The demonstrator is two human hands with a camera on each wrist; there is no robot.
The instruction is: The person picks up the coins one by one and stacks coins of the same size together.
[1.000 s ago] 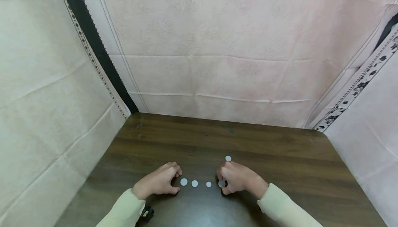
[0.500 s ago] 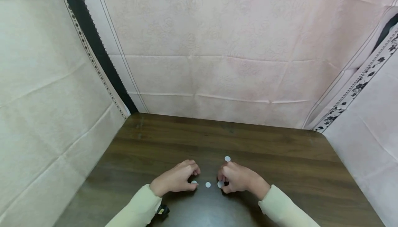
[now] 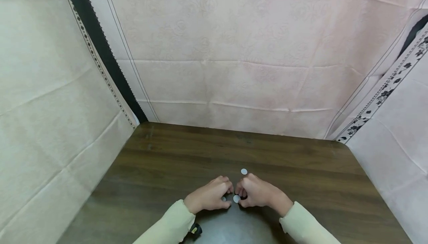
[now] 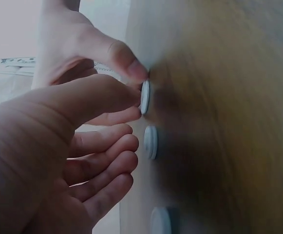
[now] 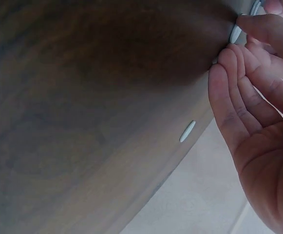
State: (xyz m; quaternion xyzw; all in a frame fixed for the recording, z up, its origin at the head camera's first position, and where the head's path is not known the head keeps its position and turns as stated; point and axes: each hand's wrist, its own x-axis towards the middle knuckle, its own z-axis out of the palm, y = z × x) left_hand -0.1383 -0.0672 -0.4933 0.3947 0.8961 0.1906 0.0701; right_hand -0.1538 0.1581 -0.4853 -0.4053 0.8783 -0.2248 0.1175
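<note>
My right hand (image 3: 259,192) pinches a small white disc (image 3: 236,199) by its edges between thumb and fingers, low at the tabletop. Close to its left, my left hand (image 3: 210,195) arches with thumb and fingers apart, partly covering a second white disc (image 3: 224,199). In the left wrist view, the left fingertips (image 4: 129,161) stand short of a white disc (image 4: 151,142) with a groove round its edge. Nearer that camera lies another white disc (image 4: 160,220). A single white disc (image 3: 244,171) lies just beyond my right knuckles, seen alone in the right wrist view.
The brown wooden tabletop (image 3: 187,151) spreads around both hands. Pale cloth panels (image 3: 217,69) rise along its back and both sides. A black device (image 3: 195,231) sits at my left wrist.
My left hand has moved right along the row of discs, from the leftmost one to beside my right hand. It now hides where the left discs lay. My right hand stays in place.
</note>
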